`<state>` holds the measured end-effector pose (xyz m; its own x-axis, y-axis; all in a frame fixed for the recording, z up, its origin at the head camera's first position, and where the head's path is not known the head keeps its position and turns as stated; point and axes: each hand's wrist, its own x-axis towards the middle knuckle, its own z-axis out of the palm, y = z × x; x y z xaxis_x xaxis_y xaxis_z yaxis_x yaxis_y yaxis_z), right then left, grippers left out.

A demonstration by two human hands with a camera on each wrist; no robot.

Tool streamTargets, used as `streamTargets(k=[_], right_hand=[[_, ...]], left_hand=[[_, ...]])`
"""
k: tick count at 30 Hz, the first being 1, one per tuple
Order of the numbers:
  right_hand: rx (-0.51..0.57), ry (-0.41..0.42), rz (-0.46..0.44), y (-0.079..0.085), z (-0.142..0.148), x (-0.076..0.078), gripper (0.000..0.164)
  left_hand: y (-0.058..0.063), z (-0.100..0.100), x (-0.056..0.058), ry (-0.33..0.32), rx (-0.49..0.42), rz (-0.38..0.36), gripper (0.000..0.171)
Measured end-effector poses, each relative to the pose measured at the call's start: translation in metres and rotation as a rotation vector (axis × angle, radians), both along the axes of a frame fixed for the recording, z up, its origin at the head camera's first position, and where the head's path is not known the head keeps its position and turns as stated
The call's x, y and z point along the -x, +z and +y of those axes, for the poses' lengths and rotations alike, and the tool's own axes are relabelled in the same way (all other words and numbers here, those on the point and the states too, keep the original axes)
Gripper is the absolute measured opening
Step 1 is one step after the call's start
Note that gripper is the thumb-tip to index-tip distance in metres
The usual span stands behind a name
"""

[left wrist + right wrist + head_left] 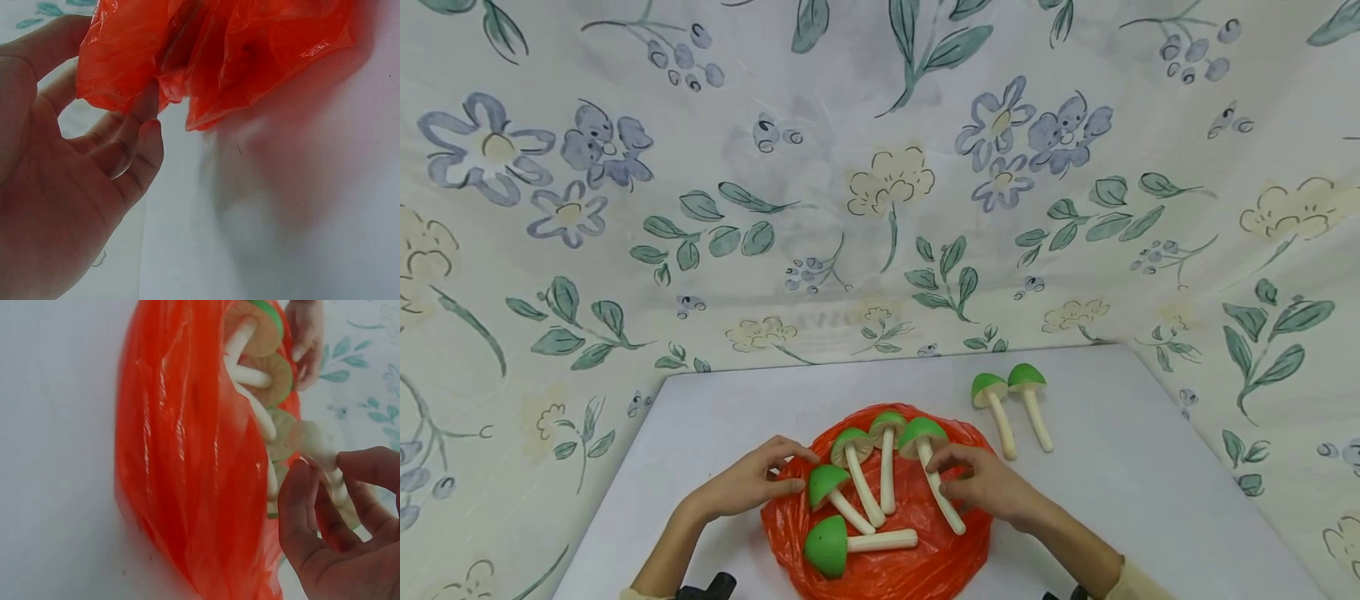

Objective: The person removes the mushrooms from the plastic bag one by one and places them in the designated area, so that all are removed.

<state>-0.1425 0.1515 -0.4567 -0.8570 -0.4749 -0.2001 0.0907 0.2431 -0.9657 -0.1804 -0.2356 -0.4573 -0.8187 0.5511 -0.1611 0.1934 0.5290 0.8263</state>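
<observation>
A red plastic bag point(925, 525) lies opened out on the white table, its rim rolled down. Several toy mushrooms with green caps and cream stems lie in it, one mushroom point(880, 540) sideways at the front. My left hand point(748, 482) holds the bag's left rim, beside the cap of another mushroom point(827, 485); in the left wrist view its fingers point(140, 162) curve against the red plastic. At the bag's right side my right hand point(992, 483) pinches the stem of a mushroom point(319, 444), its cap pointing away from me.
Two more green-capped mushrooms, a left one point(997, 417) and a right one point(1033, 408), lie on the white table point(1112, 500) beyond the bag's right side. A floral cloth point(880, 250) hangs behind the table and along its sides.
</observation>
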Motion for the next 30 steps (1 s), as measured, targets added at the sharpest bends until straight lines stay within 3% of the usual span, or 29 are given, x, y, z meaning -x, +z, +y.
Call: streamTargets(k=[16, 25, 30], right_hand=[[-0.079, -0.069, 0.147, 0.009, 0.023, 0.011, 0.02], [-0.094, -0.148, 0.224, 0.011, 0.039, 0.02, 0.02], [-0.088, -0.217, 0.214, 0.013, 0.049, 0.024, 0.024]], left_hand=[[0.002, 0.004, 0.0, -0.006, 0.013, 0.017, 0.029], [0.001, 0.003, 0.002, -0.005, 0.003, 0.012, 0.029], [0.001, 0.003, 0.002, -0.006, 0.008, 0.009, 0.029]])
